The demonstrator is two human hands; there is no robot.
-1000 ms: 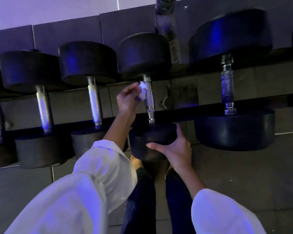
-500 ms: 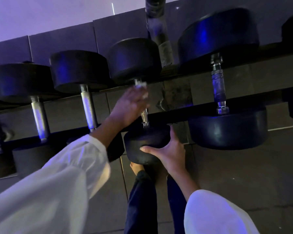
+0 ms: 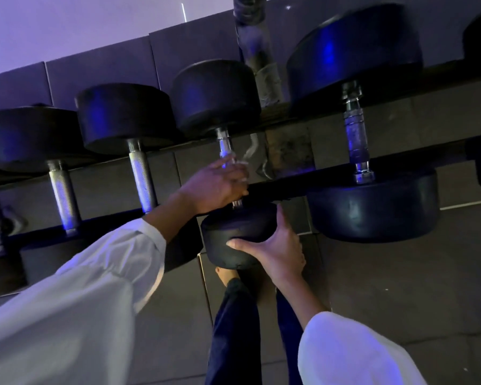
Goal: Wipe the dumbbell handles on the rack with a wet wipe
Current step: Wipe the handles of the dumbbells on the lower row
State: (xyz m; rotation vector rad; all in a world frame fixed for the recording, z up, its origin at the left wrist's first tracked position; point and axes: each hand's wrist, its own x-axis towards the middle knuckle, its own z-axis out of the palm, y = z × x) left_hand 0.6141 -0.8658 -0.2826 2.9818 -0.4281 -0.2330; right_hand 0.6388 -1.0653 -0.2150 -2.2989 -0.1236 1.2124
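Now the left hand (image 3: 214,186) curls round the dumbbell handle (image 3: 224,145) on the rack (image 3: 289,187), wipe not showing. The right hand (image 3: 275,245) grips the near weight (image 3: 239,229); a slip could drop it on the foot (image 3: 224,273).

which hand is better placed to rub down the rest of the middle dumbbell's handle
Left. The left hand is curled round the handle itself, so it only has to slide along it. The right hand grips the near weight head from below, likely steadying it.
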